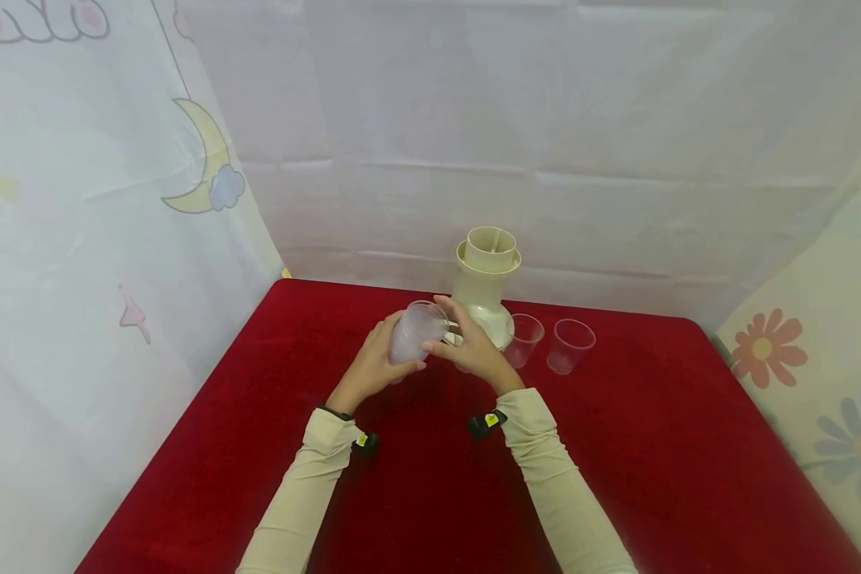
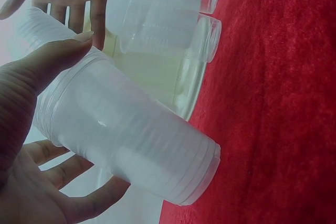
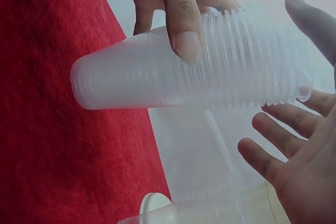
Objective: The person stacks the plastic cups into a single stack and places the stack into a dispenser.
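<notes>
My left hand (image 1: 376, 363) grips a tilted stack of nested clear plastic cups (image 1: 418, 331), thumb on one side and fingers under the other. In the right wrist view the stacked rims (image 3: 247, 59) point toward my right hand (image 3: 299, 156). That hand's fingers are spread and relaxed around the rim end; whether a fingertip touches the lowest rim, I cannot tell. Just behind the hands stands a cream-coloured cylinder (image 1: 484, 279) with an open top tube and a wide round base, partly hidden by my right hand.
Two single clear cups, one (image 1: 524, 341) beside the cylinder's base and another (image 1: 570, 347) farther right, stand upright on the red-covered table (image 1: 653, 446). Printed white cloth (image 1: 545, 143) hangs behind the table and along both sides.
</notes>
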Demonstrator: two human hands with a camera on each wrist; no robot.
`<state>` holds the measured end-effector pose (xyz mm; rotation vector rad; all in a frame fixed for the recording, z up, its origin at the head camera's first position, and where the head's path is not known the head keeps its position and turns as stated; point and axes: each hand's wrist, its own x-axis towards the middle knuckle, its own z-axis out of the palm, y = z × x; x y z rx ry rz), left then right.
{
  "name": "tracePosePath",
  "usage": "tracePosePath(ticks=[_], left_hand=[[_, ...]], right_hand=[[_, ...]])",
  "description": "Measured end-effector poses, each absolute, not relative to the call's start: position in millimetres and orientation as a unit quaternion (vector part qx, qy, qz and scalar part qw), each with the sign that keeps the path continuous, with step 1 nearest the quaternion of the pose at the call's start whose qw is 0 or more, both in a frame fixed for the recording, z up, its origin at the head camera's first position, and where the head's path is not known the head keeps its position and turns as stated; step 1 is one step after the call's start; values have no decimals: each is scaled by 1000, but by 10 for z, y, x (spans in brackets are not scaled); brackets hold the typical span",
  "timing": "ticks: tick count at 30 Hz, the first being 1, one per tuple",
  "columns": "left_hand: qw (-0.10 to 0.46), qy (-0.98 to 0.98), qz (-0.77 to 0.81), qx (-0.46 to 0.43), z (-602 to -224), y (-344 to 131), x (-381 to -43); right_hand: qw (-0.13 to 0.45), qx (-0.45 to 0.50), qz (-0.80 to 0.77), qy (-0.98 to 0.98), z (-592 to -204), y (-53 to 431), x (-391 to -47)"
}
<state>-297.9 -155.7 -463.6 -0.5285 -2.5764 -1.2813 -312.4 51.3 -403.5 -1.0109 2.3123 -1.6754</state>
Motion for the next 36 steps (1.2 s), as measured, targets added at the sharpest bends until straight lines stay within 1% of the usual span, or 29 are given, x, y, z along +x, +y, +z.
tracePosePath(ticks=[7,20,28,36], left_hand=[[107,-875,-438,-176,-4636,-1552,-2975],[125,-872,-434,-191,-4680,-1547,-2987],[111,-874,-439,-174,-4680,-1543,-2981],[118,-876,-434,-176,-4652,-1541,-2991]], right_hand=[[33,-341,-548,763,-4004,582,-3094],[12,-348,-552,758,-3988,704,-3106],[2,-346,-550,760,-3996,772,-3114],[-9,-345,-545,764,-3957,831,-3125]])
